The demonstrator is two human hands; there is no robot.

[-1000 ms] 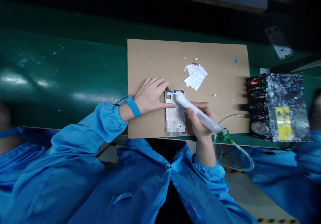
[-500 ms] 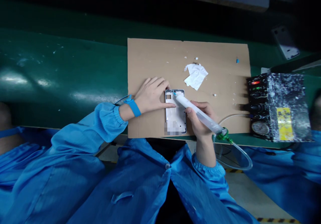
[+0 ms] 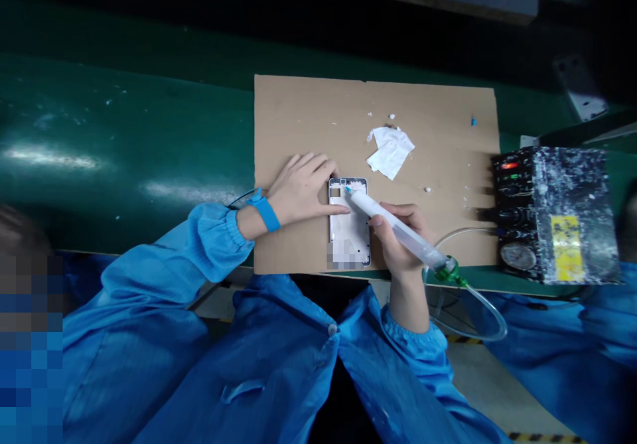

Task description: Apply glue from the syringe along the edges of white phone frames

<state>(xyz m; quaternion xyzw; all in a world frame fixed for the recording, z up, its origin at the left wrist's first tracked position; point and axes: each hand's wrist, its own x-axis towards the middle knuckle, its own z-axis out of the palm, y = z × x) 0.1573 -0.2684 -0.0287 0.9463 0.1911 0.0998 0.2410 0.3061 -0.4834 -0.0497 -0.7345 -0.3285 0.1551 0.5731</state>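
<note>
A white phone frame (image 3: 350, 231) lies on a brown cardboard sheet (image 3: 308, 119) near its front edge. My left hand (image 3: 303, 186) rests flat on the cardboard, fingers stretched out, pressing the frame's left edge and top corner. My right hand (image 3: 398, 238) is wrapped round a clear dispensing syringe (image 3: 398, 228). Its blue tip touches the top of the frame. A green fitting at the syringe's rear joins a clear hose (image 3: 472, 311). A blue wrist strap (image 3: 265, 210) circles my left wrist.
A crumpled white wipe (image 3: 391, 150) lies on the cardboard behind the frame. A black dispenser box (image 3: 557, 212) with lights and a gauge stands at the right. The green belt (image 3: 124, 139) stretches left. Another phone part (image 3: 582, 92) lies at the far right.
The syringe tip has shifted slightly right along the frame's top edge. The far-right phone part has drifted further right. Both hands keep their hold.
</note>
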